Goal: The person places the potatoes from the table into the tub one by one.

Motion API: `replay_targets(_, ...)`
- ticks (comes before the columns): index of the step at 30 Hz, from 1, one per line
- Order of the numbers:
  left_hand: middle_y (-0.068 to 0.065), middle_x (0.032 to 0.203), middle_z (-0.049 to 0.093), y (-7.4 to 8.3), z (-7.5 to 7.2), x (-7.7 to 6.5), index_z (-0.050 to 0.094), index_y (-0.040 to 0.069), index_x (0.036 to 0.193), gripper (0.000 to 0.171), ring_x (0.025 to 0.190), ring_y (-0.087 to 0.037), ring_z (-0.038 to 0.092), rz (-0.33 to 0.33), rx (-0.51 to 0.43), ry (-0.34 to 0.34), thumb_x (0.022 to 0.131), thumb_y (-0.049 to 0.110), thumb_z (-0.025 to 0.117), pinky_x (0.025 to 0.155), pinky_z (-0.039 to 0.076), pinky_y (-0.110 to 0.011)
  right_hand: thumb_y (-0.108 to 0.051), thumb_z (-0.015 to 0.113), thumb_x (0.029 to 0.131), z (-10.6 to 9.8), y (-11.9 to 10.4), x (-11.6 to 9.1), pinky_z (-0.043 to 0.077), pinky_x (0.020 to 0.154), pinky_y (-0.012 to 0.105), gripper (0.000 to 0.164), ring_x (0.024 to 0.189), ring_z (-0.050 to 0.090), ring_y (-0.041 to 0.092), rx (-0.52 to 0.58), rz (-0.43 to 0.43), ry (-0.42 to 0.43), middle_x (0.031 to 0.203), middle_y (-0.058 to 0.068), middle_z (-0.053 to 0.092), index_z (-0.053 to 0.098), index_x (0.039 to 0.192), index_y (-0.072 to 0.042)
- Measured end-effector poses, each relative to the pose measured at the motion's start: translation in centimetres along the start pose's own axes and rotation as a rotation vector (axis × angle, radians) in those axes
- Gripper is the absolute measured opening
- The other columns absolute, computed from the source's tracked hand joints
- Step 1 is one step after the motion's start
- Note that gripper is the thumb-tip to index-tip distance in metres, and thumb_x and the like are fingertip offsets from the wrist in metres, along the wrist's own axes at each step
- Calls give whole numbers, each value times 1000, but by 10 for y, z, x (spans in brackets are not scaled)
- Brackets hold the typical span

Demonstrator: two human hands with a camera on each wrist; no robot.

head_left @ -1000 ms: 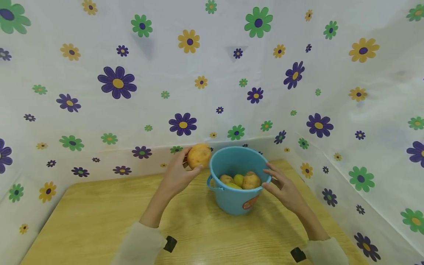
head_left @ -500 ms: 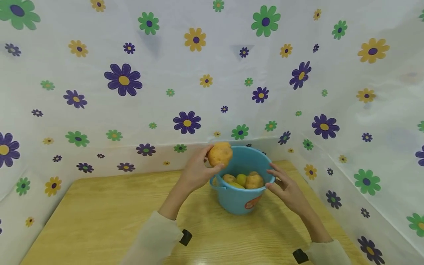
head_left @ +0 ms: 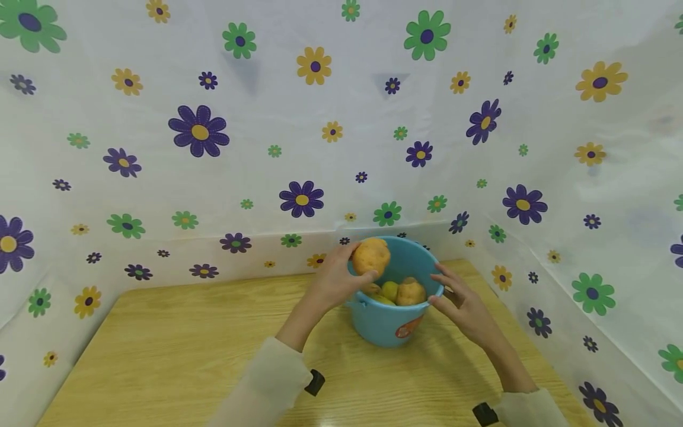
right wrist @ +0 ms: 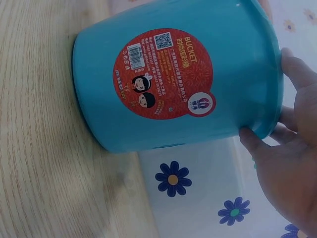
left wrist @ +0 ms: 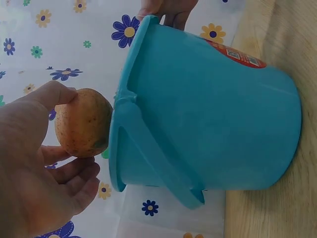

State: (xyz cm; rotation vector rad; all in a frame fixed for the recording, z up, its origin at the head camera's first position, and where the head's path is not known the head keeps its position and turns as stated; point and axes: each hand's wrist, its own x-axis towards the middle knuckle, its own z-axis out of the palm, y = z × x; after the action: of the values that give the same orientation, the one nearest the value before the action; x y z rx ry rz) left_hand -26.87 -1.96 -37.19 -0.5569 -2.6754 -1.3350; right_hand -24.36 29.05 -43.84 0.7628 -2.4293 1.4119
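Note:
My left hand [head_left: 337,277] holds a round yellow-brown potato [head_left: 371,257] between thumb and fingers, at the left part of the mouth of a blue bucket [head_left: 381,323]. In the left wrist view, the potato [left wrist: 83,123] appears just outside the bucket's rim [left wrist: 124,99]. With thumb and fingertips my right hand [head_left: 463,305] grips the rim on the bucket's right side. Inside the bucket lie another potato [head_left: 411,292], a small green round fruit [head_left: 390,290] and something yellow, partly hidden.
The bucket stands upright on a light wooden table [head_left: 203,356]. A white flowered sheet [head_left: 256,107] rises behind the table and along its sides. The bucket's handle [left wrist: 158,153] hangs down, and a red label [right wrist: 163,74] is stuck on its wall.
My left hand has carried the potato rightward from beside the bucket to over its mouth, then slightly down. The right hand has stayed on the rim.

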Motion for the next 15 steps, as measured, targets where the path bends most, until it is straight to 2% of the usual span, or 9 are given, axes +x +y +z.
replay_targets(7, -14, 145, 55, 2, 16, 9, 47, 8, 154, 78, 130, -33, 52, 31, 90, -7, 91, 46, 74, 108, 45, -52, -2, 65, 100, 0, -1, 0, 36, 106, 8, 46, 146, 27, 56, 0, 0, 2, 164, 27, 27, 52, 142, 11)
replay_targets(15, -15, 147, 54, 4, 25, 14, 49, 8, 153, 76, 135, -35, 49, 8, 146, 2, 92, 46, 73, 113, 33, -56, -3, 65, 101, 0, -1, -1, 36, 107, 9, 47, 146, 28, 55, -3, 8, -3, 165, 25, 26, 51, 143, 11)
